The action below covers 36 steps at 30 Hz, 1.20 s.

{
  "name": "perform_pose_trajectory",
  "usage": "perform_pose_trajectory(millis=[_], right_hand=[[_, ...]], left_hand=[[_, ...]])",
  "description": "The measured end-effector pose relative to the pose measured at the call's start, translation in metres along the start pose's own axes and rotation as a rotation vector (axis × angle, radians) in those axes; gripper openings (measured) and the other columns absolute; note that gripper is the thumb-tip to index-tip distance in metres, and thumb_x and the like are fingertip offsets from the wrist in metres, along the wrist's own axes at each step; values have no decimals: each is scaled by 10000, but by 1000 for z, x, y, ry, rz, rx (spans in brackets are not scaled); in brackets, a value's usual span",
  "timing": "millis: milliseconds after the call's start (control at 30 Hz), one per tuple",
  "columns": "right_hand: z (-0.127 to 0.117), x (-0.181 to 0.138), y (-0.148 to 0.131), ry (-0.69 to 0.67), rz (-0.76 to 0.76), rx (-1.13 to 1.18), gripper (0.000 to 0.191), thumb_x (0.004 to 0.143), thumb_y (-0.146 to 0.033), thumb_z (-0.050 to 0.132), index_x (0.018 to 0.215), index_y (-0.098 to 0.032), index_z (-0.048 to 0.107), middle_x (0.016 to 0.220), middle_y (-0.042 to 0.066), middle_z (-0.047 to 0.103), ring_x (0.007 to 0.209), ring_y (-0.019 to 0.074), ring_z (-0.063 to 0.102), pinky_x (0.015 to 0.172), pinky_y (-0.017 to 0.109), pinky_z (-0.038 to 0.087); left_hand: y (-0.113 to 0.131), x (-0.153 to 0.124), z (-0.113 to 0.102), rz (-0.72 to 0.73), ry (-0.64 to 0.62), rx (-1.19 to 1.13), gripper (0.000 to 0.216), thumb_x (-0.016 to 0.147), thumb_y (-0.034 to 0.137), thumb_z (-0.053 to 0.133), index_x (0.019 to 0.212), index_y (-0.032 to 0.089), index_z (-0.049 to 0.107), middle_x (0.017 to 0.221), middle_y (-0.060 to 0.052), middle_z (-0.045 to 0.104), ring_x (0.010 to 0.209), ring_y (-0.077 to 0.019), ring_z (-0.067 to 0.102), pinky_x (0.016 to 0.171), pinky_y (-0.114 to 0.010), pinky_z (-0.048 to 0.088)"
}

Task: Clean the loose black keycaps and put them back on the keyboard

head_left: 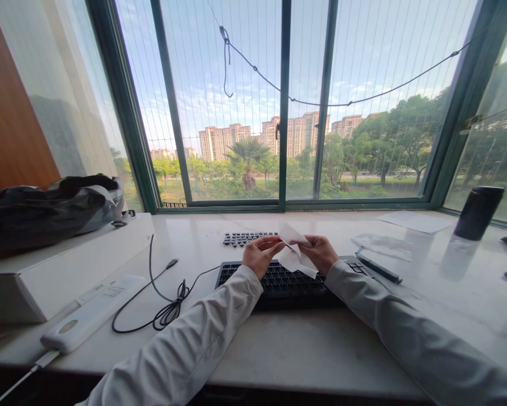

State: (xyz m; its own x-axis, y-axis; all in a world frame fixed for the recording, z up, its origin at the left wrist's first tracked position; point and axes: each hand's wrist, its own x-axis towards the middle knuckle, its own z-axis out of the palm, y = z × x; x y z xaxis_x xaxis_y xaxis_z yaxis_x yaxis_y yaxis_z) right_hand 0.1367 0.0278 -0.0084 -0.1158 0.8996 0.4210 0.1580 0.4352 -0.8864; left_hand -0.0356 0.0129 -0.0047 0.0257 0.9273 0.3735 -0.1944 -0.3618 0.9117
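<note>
Above a black keyboard (274, 279), my left hand (259, 256) is closed, with a small dark piece between its fingertips. The piece is too small to make out clearly. My right hand (322, 254) pinches a crumpled white tissue (294, 234), which hangs down over the keys and meets the left fingertips. Both forearms cover parts of the keyboard. Just behind it, several loose dark keycaps (234, 239) lie in rows on the white tabletop (321, 344).
A coiled black cable (171, 310) and a white power strip (92, 316) lie at left, before a white box (67, 270) bearing a black bag (45, 211). At right are a dark slim tool (380, 267), clear plastic (384, 246), paper (414, 221) and a black cylinder (479, 213).
</note>
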Motion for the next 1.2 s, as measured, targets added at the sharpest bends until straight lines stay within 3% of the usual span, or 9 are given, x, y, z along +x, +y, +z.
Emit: perform_pose_trajectory(millis=[200,367,567,767,900,1067,1200], right_hand=[[2,1,0,68,220,81,481,628,-570,650,730,-101,668,603,44,616,492,120,501,450,233,359],[10,-2,-9,-96,332,380,485,751,-596,508,774,-132,646,704,94,665,571,158,581,560,272,464],[12,-7,-2,-242,308,273,447,593,-532,705,735,-111,661,642,54,652,524,123,552,488,218,396],[13,-8,-5,-190,401,130,487,589,-594,673,659,-112,647,549,48,612,461,102,502,429,212,355],[12,-10,-11,-221,410,209,484,550,-578,705,634,-108,628,515,21,586,432,83,477,417,207,338],[8,-14,-20,-356,380,345,405,580,-482,731,768,-133,651,656,44,657,532,136,571,512,243,426],[6,-13,-19,-351,324,296,406,608,-487,711,801,-135,652,679,46,662,550,139,571,521,241,423]], left_hand=[[5,-3,0,12,40,90,383,545,311,791,844,127,637,874,-118,704,864,-224,657,747,-315,517],[4,-3,-2,121,32,171,381,578,356,766,864,144,630,918,-117,696,885,-228,651,677,-279,490],[9,-8,-2,243,94,474,299,588,417,740,754,177,671,768,-42,705,700,-171,644,552,-232,397],[20,-16,-2,297,-10,763,160,669,360,673,744,228,722,614,39,664,455,-72,457,501,-210,338],[14,-12,-4,253,-32,653,193,666,361,670,790,221,721,693,25,687,464,-72,459,482,-207,343],[6,-1,-4,216,-9,377,197,649,315,692,800,195,729,817,-44,711,781,-188,627,624,-251,443],[5,2,-5,212,1,284,245,613,351,725,785,176,724,813,-61,708,806,-211,635,658,-278,471]])
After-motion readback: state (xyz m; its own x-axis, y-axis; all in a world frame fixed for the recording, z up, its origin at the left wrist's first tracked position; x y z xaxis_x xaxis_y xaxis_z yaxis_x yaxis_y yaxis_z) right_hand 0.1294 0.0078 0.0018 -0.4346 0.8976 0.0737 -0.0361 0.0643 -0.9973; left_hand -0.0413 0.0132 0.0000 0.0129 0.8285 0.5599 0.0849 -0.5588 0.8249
